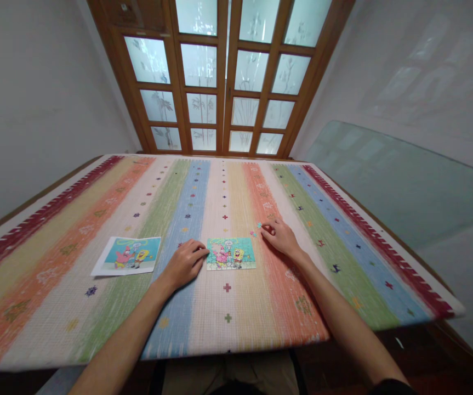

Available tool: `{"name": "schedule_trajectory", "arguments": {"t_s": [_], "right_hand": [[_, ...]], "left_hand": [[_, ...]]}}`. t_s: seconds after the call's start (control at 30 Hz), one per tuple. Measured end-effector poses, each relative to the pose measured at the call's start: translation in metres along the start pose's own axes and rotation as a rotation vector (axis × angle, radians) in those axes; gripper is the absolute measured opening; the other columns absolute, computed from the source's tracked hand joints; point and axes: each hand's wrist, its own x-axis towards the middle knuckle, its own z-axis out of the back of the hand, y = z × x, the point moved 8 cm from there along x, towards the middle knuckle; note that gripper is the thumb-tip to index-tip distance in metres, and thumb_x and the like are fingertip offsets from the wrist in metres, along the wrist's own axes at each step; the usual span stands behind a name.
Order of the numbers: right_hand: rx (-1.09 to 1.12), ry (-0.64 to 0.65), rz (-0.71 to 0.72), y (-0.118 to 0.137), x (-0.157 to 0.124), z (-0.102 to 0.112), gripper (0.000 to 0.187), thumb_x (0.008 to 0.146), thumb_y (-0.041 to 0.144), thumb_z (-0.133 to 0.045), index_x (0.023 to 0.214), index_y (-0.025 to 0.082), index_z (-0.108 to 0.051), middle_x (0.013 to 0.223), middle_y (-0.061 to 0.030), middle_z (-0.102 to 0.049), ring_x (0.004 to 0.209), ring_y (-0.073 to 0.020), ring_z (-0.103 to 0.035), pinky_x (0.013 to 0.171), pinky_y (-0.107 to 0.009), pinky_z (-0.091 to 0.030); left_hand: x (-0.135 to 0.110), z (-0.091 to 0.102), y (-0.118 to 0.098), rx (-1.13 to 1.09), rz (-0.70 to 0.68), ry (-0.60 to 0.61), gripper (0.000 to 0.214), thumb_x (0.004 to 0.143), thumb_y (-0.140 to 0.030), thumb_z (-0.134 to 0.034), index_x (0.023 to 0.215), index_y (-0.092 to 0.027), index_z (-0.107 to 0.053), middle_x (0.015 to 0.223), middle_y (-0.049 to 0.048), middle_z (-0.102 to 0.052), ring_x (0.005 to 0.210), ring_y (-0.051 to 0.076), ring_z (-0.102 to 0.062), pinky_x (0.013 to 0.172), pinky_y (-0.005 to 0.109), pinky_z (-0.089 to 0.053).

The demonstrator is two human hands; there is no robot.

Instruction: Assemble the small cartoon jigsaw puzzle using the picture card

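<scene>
A small cartoon jigsaw puzzle (231, 253) lies flat on the striped tablecloth (228, 307), near the middle. My left hand (184, 263) rests at the puzzle's left edge with its fingers curled and fingertips touching that edge. My right hand (279, 236) lies at the puzzle's upper right corner, fingers bent toward two loose blue pieces (256, 229) beside that corner. A printed picture (127, 255) with the same cartoon scene lies further left, apart from both hands.
The table's front edge runs close to my body. A wooden window (220, 77) with frosted panes stands behind the table's far edge. A glass sheet (404, 186) leans against the right wall. White walls close both sides.
</scene>
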Motion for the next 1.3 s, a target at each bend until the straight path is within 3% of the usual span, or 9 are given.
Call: {"name": "schedule_trajectory", "arguments": {"t_s": [0.37,0.73,1.3], "right_hand": [[-0.076,0.039,-0.007,-0.003,0.017,-0.009,0.017,0.091,0.026,-0.061,0.095,0.019,-0.075,0.096,-0.0076,-0.066,0.083,-0.0195,-0.06,0.071,-0.028,-0.042],[-0.01,0.013,0.022,0.001,0.018,-0.003,0.01,0.086,0.023,-0.065,0.09,0.019,-0.073,0.089,-0.0048,-0.065,0.084,-0.0184,-0.06,0.07,-0.026,-0.042],[0.038,0.049,0.063,0.001,0.016,-0.007,0.013,0.086,0.021,-0.063,0.091,0.018,-0.075,0.088,-0.0049,-0.064,0.081,-0.0183,-0.059,0.072,-0.027,-0.043]], "left_hand": [[-0.001,-0.001,0.001,-0.014,0.012,0.003,0.025,0.093,-0.009,-0.052,0.103,-0.019,-0.072,0.098,0.009,-0.068,0.094,0.023,-0.061,0.084,0.038,-0.052],[0.0,-0.001,0.001,-0.02,0.016,0.003,0.024,0.094,-0.009,-0.051,0.102,-0.019,-0.072,0.098,0.0085,-0.068,0.093,0.022,-0.061,0.084,0.037,-0.052],[0.0,-0.001,0.002,-0.021,0.008,0.003,0.023,0.095,-0.011,-0.051,0.102,-0.019,-0.071,0.097,0.0079,-0.068,0.093,0.022,-0.061,0.083,0.037,-0.051]]}}
